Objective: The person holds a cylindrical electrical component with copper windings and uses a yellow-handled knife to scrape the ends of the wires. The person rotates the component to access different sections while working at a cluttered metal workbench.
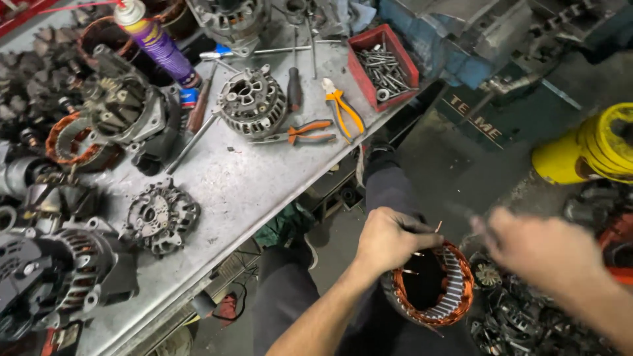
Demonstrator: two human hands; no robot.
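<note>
Now, table: metal, strewn with alternator parts; its near edge runs diagonally.
Stator: copper-wound ring held off the table's near edge, over the lap, opening tilted upward.
Left hand: grip pinching the stator's rim.
Right hand: blurred, grip unclear, beside the wire leads; handling them looks like careful fingertip work.

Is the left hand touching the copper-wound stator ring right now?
Touching. The head view shows the left hand gripping the rim of the stator ring, its fingers curled over the copper windings.
</note>
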